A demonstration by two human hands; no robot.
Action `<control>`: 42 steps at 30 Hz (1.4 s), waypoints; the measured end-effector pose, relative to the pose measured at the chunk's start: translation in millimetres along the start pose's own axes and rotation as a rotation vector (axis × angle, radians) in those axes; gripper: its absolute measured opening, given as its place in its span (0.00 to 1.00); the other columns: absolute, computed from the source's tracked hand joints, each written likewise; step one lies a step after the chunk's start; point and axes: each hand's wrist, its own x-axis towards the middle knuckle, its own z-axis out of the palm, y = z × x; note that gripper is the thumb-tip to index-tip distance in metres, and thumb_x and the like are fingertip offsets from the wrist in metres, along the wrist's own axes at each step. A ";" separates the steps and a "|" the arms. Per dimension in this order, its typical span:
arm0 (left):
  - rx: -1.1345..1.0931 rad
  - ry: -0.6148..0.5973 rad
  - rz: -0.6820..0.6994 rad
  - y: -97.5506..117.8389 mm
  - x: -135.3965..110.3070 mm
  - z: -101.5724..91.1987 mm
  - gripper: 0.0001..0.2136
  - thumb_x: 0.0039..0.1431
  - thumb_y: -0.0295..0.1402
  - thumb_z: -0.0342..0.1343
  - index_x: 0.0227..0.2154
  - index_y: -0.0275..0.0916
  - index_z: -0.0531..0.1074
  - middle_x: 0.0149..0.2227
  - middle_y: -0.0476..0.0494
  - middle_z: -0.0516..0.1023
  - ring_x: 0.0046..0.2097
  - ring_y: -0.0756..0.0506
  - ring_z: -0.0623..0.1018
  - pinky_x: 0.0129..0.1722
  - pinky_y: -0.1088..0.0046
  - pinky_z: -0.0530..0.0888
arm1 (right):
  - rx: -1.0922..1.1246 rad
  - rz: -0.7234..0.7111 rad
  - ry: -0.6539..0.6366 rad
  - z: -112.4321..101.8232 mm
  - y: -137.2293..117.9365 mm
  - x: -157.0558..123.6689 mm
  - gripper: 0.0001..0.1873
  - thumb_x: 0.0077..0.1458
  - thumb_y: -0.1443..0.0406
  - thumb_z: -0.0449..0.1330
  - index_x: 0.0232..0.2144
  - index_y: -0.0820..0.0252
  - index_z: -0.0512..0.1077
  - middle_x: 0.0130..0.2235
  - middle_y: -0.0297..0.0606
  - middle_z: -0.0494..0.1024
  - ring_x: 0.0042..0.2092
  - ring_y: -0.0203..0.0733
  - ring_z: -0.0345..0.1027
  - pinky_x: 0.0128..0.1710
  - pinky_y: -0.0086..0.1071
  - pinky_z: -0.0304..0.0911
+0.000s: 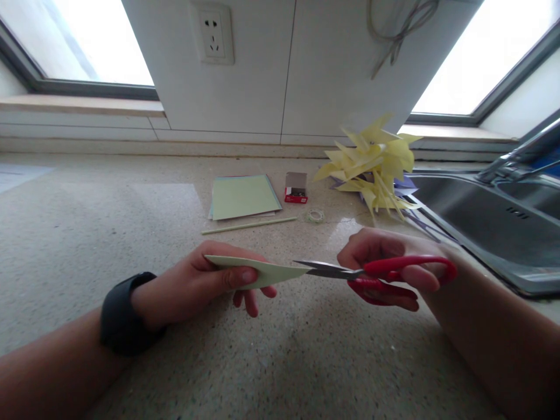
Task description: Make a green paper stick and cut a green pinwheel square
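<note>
Well, the left hand [196, 286] is pinching a flat, pointy piece of pale green paper [275, 272], with its thumb pressing on top. The paper is hanging over the speckled stone counter [87, 245], well away from its back edge. The right hand [394, 244] is gripping metal scissors with red handles [387, 265], fingers going through the loops. The blades are standing a little apart, right by the paper's tip, but I cannot tell if they are touching it. Nearer that edge, a stack of square coloured paper [244, 197] is lying left of a small open red box [296, 199]. A thin pale green stick [249, 226] is resting in front of them, beside a small whitish ring [309, 218]. Pointy yellow paper shapes [371, 160] are sitting heaped near the shiny metal sink [464, 233].
</note>
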 end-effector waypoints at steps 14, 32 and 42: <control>0.006 0.003 -0.014 -0.3 -0.9 -0.5 0.13 0.68 0.39 0.57 0.39 0.36 0.82 0.36 0.41 0.84 0.32 0.49 0.82 0.32 0.76 0.76 | -0.029 -0.042 0.032 -0.2 1.2 -1.9 0.25 0.51 0.48 0.70 0.31 0.65 0.71 0.20 0.30 0.72 0.15 0.27 0.59 0.12 0.20 0.52; 0.043 0.024 0.023 -0.3 0.6 0.5 0.12 0.68 0.37 0.56 0.39 0.36 0.82 0.36 0.41 0.83 0.32 0.49 0.80 0.33 0.75 0.77 | -0.092 -0.009 0.077 -1.3 -2.6 -6.0 0.25 0.51 0.48 0.70 0.31 0.65 0.72 0.19 0.28 0.71 0.15 0.27 0.57 0.12 0.20 0.52; 0.090 0.034 -0.001 2.4 0.4 4.4 0.12 0.68 0.37 0.56 0.39 0.36 0.82 0.35 0.42 0.83 0.32 0.48 0.81 0.32 0.75 0.77 | -0.071 -0.005 0.038 -0.1 -1.2 -0.1 0.26 0.51 0.47 0.69 0.30 0.65 0.71 0.21 0.30 0.71 0.16 0.27 0.59 0.12 0.18 0.51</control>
